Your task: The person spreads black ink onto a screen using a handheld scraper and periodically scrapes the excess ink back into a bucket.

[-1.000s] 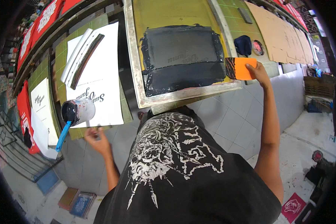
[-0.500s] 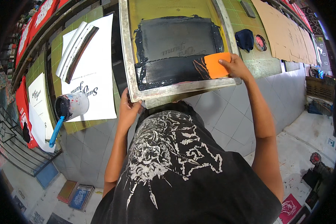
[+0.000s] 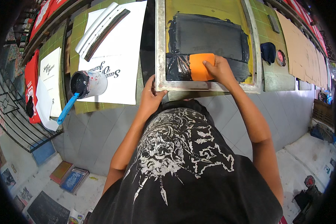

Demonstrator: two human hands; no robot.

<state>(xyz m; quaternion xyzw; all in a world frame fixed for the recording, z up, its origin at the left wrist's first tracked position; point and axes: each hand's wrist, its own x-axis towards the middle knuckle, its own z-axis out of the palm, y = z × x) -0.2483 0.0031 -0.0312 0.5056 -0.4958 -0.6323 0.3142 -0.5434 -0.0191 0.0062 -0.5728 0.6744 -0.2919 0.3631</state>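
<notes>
Frame of rectangular grey metal (image 3: 212,86), with black-coated yellow mesh (image 3: 211,33), is clasped at its near left corner by the left hand (image 3: 151,98); the right hand (image 3: 222,70) grips a flat orange scraper (image 3: 202,67), left end inked, over the mesh's near part. Left: white cylindrical tub (image 3: 97,83) with black ink (image 3: 78,83) and blue tool handle (image 3: 67,109); right: small round container (image 3: 281,58), pink inside. Green gridded boards (image 3: 278,80) stand above grey floor tiles (image 3: 100,142).

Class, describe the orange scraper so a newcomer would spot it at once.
Find the big metal-framed screen. Inside its near edge, the right hand grips a flat orange scraper. Its bright orange sets it apart from the dark ink and grey frame around it.
</notes>
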